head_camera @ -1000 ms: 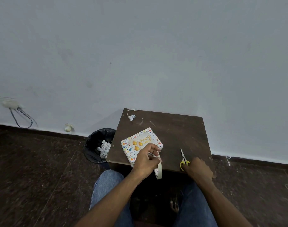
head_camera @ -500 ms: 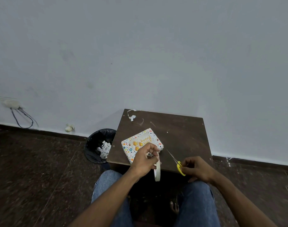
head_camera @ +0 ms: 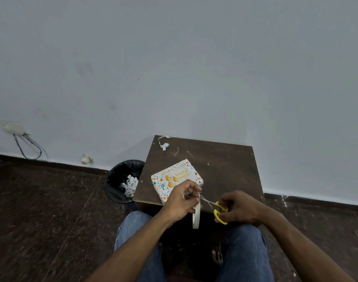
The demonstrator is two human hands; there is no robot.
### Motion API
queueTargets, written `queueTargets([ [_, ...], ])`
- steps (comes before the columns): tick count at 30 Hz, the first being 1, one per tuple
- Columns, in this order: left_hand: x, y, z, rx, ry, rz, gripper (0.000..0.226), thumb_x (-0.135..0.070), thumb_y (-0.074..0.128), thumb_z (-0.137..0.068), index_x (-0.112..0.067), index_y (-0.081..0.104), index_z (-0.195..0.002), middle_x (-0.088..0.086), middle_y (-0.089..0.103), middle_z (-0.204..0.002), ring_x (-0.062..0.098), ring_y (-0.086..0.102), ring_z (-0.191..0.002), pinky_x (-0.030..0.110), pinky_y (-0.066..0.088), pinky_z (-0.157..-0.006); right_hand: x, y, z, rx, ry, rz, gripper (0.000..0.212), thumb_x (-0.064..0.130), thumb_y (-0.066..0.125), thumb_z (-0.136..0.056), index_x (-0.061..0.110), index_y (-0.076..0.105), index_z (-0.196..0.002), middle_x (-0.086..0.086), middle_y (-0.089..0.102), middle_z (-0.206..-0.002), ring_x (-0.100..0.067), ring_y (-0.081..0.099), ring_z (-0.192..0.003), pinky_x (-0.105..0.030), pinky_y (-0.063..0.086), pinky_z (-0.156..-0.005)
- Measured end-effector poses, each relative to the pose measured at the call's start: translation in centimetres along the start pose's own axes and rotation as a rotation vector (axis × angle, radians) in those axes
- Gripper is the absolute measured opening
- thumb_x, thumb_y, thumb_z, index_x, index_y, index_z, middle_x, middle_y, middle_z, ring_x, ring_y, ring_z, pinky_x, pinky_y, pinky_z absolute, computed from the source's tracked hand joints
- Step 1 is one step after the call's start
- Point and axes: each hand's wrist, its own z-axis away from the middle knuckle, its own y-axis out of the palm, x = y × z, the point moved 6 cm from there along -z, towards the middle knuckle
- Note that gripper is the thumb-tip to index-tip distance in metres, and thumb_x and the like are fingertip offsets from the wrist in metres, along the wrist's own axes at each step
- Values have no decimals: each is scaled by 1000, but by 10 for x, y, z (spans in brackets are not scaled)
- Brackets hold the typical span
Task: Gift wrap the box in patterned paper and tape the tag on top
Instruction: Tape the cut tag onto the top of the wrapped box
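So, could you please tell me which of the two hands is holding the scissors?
The right hand grips the yellow-handled scissors, blades pointing toward the left hand, which instead holds the masking tape roll.

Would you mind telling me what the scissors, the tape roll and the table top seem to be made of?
Scissors: yellow handle loops look like glossy plastic; the thin pale blades look like metal.
Tape roll: cream and matte, probably paper masking tape, though the view is edge-on.
Table top: dark brown, flat, scuffed with pale marks; likely laminated board, though it could be wood.
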Motion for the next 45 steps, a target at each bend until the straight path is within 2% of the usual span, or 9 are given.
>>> queueTargets([
  [4,-2,1,2,11,-3,-18,25,7,60,-88,-16,61,-97,7,57,-91,23,71,-79,42,57,-69,1,0,-2,-14,-10,51,30,50,73,-76,30,52,-68,8,55,-72,-6,50,-64,-29,41,-61],
  [9,-2,2,3,3,-6,-15,27,8,59,-88,-18,61,-94,7,57,-90,36,70,-86,53,57,-73,1,-1,-4,-42,-23,129,27,48,69,-81,28,52,-72,5,58,-76,-12,55,-71,-35,46,-66],
  [14,0,2,4,6,-31,14,28,10,59,-87,-16,61,-98,1,58,-84,28,73,-77,58,55,-75,0,-2,-3,-46,-37,119,26,44,68,-83,30,52,-69,8,57,-74,-10,54,-70,-34,46,-66],
  [22,0,-3,3,-65,-42,29,33,10,58,-86,-19,59,-102,8,60,-90,29,72,-81,46,58,-70,-7,6,0,-4,12,114,36,57,65,-73,23,59,-84,7,59,-84,-11,58,-80,-36,49,-74],
  [25,1,-5,2,-72,-49,43,37,9,59,-85,-24,59,-102,7,60,-89,42,68,-92,54,57,-73,-30,10,0,-99,108,189,53,74,46,-69,26,61,-87,11,56,-90,-12,58,-85,-35,50,-74],
  [33,-3,-2,3,-61,-58,68,40,10,58,-86,-21,57,-110,8,58,-89,30,74,-79,54,57,-77,-76,12,0,-346,473,171,37,53,67,-81,24,47,-69,5,50,-90,-19,55,-80,-32,40,-66],
  [38,-5,0,4,-70,-45,71,37,7,63,-86,-21,57,-110,7,61,-86,32,73,-80,56,56,-77,-93,27,-10,-280,594,-34,23,35,69,-77,19,57,-66,-4,66,-82,-24,64,-78,-28,44,-63],
  [42,-5,-1,2,-106,-36,69,36,7,63,-87,-22,58,-108,1,61,-80,30,73,-76,54,57,-73,-95,30,-14,-235,658,-120,30,45,68,-67,17,59,-62,-6,68,-79,-26,68,-70,-33,58,-66],
  [45,-3,0,0,-138,-31,66,36,6,64,-86,-24,59,-106,-2,60,-77,32,72,-77,54,57,-74,-74,23,-14,-274,534,-61,35,55,69,-75,23,60,-67,2,66,-79,-19,66,-77,-31,52,-68],
])
